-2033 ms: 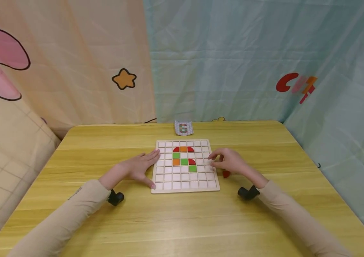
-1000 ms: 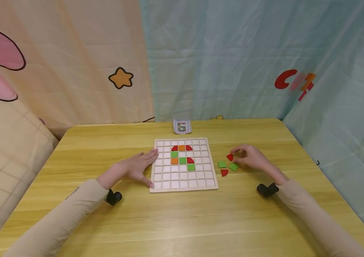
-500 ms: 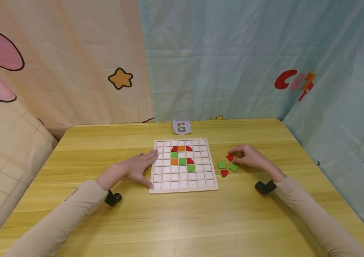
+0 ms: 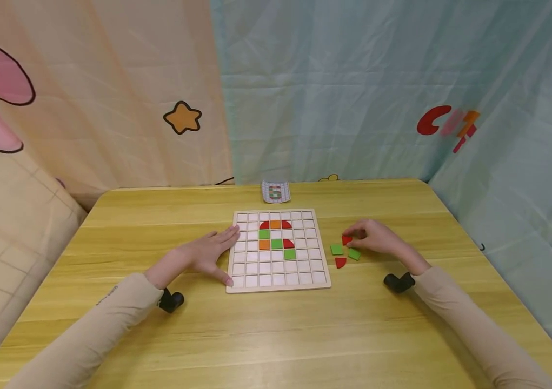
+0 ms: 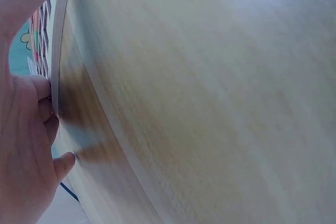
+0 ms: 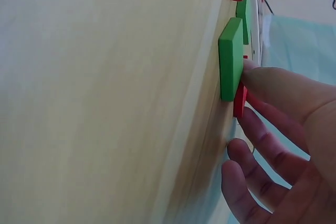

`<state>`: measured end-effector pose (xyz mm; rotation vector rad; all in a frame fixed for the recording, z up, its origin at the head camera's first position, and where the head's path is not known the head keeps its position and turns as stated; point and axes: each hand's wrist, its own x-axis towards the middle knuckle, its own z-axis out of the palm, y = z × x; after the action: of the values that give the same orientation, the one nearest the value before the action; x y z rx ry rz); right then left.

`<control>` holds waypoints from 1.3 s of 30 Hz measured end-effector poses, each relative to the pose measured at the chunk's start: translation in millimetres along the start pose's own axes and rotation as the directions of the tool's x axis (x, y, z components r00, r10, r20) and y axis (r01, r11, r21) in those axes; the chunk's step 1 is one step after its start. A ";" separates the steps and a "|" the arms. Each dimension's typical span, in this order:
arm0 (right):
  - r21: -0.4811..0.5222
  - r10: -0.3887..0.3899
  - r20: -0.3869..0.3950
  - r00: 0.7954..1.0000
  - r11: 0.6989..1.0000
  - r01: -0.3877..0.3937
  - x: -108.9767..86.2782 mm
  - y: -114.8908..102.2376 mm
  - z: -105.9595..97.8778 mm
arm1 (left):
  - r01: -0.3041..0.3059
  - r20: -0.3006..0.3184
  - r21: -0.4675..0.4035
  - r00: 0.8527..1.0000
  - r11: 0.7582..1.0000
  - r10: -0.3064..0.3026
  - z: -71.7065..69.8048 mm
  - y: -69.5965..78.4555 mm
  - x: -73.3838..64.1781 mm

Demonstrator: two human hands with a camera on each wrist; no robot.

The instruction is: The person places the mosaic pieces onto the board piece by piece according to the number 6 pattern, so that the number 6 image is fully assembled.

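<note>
Right hand point(image 4: 378, 239) fingers pinch the red piece point(image 4: 346, 239) – right wrist shows thumb on green square point(image 6: 230, 66) – left hand point(image 4: 207, 254) lies flat

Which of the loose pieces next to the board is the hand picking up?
The red piece farthest from the person: the right hand pinches it at its fingertips. The two green squares and the red quarter-round piece lie untouched on the table.

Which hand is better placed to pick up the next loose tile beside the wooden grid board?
Probably the right hand: it already touches a red tile among the loose tiles. The left hand rests flat against the far side of the wooden grid board.
</note>
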<state>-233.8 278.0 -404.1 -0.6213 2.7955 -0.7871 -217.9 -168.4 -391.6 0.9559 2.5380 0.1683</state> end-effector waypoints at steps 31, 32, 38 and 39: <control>-0.160 0.002 -0.173 0.985 0.987 -0.031 3.8 -39.2 7.3 | -0.009 -0.011 -0.002 1.000 1.000 0.009 -0.1 -1.0 -1.3; -0.158 -0.006 -0.177 0.984 0.987 -0.022 3.9 -40.9 8.3 | -0.010 -0.012 -0.003 1.000 1.000 0.010 0.1 -1.0 -1.2; -0.114 -0.029 -0.171 0.985 0.993 0.010 5.2 -50.4 14.4 | -0.015 -0.016 -0.006 1.000 1.000 0.014 1.4 -1.4 -1.7; -0.108 -0.029 -0.167 0.986 0.994 0.011 5.4 -51.8 15.2 | -0.016 -0.017 -0.003 1.000 1.000 0.016 1.4 -1.5 -1.7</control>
<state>-216.6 228.5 -389.7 -0.6283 3.0066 -0.7298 -217.1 -170.8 -392.7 0.9775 2.5455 0.1863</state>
